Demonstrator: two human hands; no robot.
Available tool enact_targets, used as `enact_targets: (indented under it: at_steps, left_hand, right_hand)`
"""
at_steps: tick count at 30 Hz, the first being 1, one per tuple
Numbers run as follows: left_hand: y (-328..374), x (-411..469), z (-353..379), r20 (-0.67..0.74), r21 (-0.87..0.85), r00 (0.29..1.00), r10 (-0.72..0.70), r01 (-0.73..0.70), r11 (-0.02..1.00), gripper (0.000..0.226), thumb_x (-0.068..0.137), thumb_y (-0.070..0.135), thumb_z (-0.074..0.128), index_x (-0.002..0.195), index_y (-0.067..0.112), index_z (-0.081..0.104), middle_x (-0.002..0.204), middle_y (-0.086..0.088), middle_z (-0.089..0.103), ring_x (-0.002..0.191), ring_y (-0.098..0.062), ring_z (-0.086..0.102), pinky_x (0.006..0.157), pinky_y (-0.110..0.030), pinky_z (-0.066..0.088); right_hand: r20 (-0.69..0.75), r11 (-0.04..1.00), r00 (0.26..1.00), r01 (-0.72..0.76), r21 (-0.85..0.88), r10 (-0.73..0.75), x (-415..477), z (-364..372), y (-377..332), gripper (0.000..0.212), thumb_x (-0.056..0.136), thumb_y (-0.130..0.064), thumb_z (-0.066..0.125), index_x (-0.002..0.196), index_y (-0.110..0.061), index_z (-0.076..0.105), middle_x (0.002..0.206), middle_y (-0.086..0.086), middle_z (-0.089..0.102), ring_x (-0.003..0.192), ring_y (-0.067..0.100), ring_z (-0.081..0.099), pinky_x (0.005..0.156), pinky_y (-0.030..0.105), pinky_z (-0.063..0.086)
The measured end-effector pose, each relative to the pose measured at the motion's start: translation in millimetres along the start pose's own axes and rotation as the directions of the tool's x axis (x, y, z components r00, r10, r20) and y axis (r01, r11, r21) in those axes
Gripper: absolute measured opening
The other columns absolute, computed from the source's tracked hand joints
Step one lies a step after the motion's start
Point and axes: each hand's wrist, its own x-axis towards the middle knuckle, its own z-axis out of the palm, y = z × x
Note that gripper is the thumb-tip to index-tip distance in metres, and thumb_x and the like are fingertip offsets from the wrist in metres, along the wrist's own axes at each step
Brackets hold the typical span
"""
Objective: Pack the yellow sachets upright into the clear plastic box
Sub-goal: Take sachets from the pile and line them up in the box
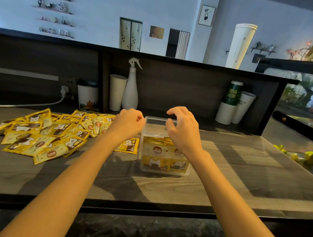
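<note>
Dozens of yellow sachets [44, 133] lay heaped at centre-left on the wooden counter [241, 171]. Next came the left hand [129, 122], fingers curled inward with nothing visible in them, just beside the clear plastic box [160, 126] at frame centre, which held several sachets upright. Over its right side hovered the right hand [183, 131], fingers spread, loosely bent, empty.

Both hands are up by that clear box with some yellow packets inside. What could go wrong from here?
1. The left hand and right hand are close to the rim of the clear plastic box; a bump might tip or slide it.
2. The sachets in the box reach only partway up its wall, so they might lean or slump.
3. The loose pile overlaps; pulling one sachet could drag others.
</note>
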Motion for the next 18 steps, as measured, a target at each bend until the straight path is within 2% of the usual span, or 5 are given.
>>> enact_targets:
  at_steps: [4, 7, 12, 15, 18]
  left_hand:
    - [-30, -16, -32, -0.229, 0.102, 0.972, -0.057, 0.082, 0.991, 0.027, 0.092, 0.016, 0.043, 0.085, 0.005, 0.067, 0.082, -0.011, 0.064, 0.076, -0.027, 0.058, 0.066, -0.037, 0.046]
    - [-60, -33, -46, -0.287, 0.169, 0.944, -0.161, 0.216, 0.962, 0.028, 0.091, 0.015, 0.042, 0.078, 0.002, 0.063, 0.076, -0.013, 0.055, 0.074, -0.028, 0.049, 0.060, -0.035, 0.032]
    - [-115, -54, -42, -0.145, 0.280, 0.917, -0.372, 0.399, 0.873, 0.024, 0.092, 0.018, 0.047, 0.100, 0.006, 0.066, 0.108, -0.019, 0.063, 0.101, -0.035, 0.056, 0.075, -0.038, 0.042]
    - [-144, -59, -33, 0.050, 0.464, 0.832, -0.552, 0.470, 0.751, 0.040, 0.094, 0.027, 0.044, 0.132, 0.013, 0.045, 0.142, -0.017, 0.038, 0.133, -0.036, 0.032, 0.107, -0.044, 0.032]
    - [-161, -61, -25, 0.128, 0.507, 0.745, -0.655, 0.518, 0.689, 0.051, 0.096, 0.034, 0.039, 0.143, 0.017, 0.028, 0.153, -0.017, 0.015, 0.143, -0.039, 0.008, 0.115, -0.049, 0.017]
  right_hand:
    - [-0.020, 0.987, 0.998, 0.061, 0.150, -0.059, 0, 25, -52, 0.028, 0.093, -0.011, 0.048, 0.119, -0.008, 0.057, 0.125, 0.004, 0.052, 0.111, 0.015, 0.052, 0.091, 0.024, 0.041]
    - [0.086, 0.973, 0.991, 0.079, 0.216, -0.100, -5, 55, -83, 0.029, 0.092, -0.009, 0.046, 0.119, -0.006, 0.056, 0.125, 0.007, 0.051, 0.110, 0.020, 0.052, 0.089, 0.025, 0.038]
    - [0.460, 0.989, 0.888, -0.063, 0.137, -0.007, -15, 113, -99, 0.039, 0.090, -0.012, 0.046, 0.129, -0.005, 0.047, 0.136, 0.014, 0.044, 0.126, 0.033, 0.042, 0.100, 0.038, 0.035]
    - [0.599, 0.993, 0.793, -0.112, -0.036, 0.111, -18, 140, -92, 0.047, 0.093, -0.020, 0.045, 0.137, -0.005, 0.039, 0.144, 0.017, 0.035, 0.134, 0.034, 0.032, 0.108, 0.044, 0.032]
    - [0.611, 0.966, 0.749, -0.173, -0.191, 0.254, -19, 159, -84, 0.049, 0.097, -0.027, 0.036, 0.140, -0.006, 0.031, 0.153, 0.020, 0.016, 0.143, 0.037, 0.011, 0.115, 0.048, 0.015]
